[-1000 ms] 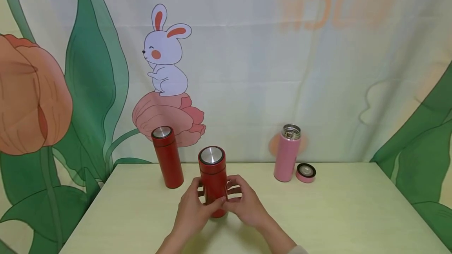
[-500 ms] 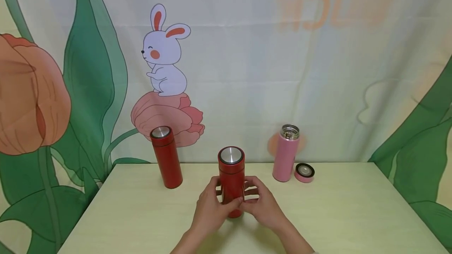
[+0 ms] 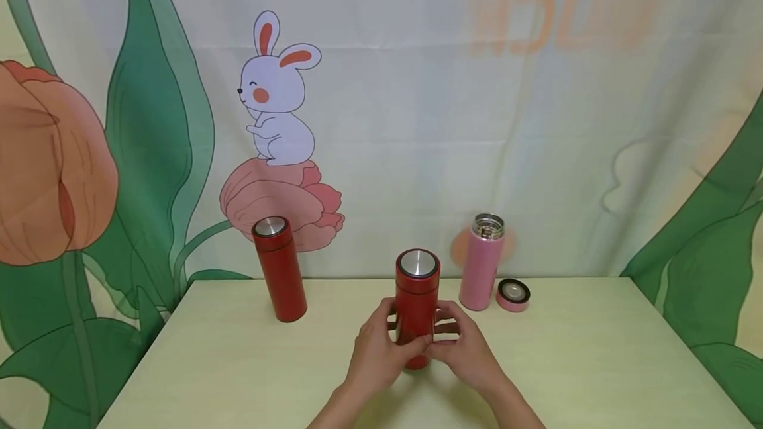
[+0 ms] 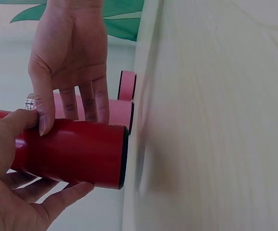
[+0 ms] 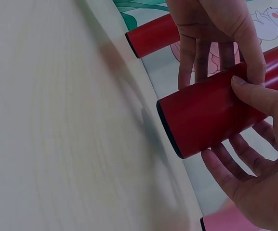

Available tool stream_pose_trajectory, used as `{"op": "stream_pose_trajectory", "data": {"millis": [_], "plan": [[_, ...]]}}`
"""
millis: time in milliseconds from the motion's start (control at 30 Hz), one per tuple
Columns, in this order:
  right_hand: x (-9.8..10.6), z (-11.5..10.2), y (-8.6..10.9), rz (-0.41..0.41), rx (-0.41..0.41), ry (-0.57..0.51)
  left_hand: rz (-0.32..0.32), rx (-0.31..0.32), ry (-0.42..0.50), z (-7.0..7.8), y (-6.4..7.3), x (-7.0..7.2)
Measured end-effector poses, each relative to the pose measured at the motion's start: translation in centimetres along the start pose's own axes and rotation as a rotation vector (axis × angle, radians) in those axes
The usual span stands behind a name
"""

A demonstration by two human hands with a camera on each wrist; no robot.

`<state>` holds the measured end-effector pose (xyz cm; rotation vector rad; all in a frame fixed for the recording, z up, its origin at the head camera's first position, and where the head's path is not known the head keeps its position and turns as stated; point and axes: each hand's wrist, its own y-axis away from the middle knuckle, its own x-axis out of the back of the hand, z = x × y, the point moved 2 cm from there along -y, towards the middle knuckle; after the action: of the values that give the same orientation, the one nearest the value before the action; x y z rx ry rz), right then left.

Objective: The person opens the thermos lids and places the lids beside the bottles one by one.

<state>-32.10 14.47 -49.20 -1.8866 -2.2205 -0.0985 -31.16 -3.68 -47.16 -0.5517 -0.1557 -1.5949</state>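
Both hands hold a red thermos [image 3: 416, 313] near the middle of the table, its silver-topped lid on. It stays upright, its base a little above the tabletop in both wrist views. On its left side my left hand [image 3: 379, 353] grips the body, thumb across the front and fingers around behind. My right hand [image 3: 467, 349] grips the opposite side, its thumb meeting the left thumb. The black-rimmed base of the red thermos [image 4: 76, 151] shows in the left wrist view. Fingertips behind the body are partly hidden in the head view.
Another lidded red thermos [image 3: 280, 277] stands at the back left. At the back right is a pink thermos [image 3: 479, 273] with its mouth uncovered, its pink lid [image 3: 513, 295] lying beside it. A printed curtain [image 3: 393, 118] hangs behind the pale table [image 3: 226, 376].
The held red thermos has moved to the right with both hands, from nearer the other red thermos to just left of the pink one. The standing thermoses and loose lid stay put.
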Motion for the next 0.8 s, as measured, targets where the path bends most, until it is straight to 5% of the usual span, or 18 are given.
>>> {"op": "stream_pose_trajectory", "data": {"millis": [800], "plan": [[1.0, 1.4, 0.0, 0.033, -0.055, -0.006, -0.046, 0.02, 0.001, -0.7, -0.6, -2.0]]}}
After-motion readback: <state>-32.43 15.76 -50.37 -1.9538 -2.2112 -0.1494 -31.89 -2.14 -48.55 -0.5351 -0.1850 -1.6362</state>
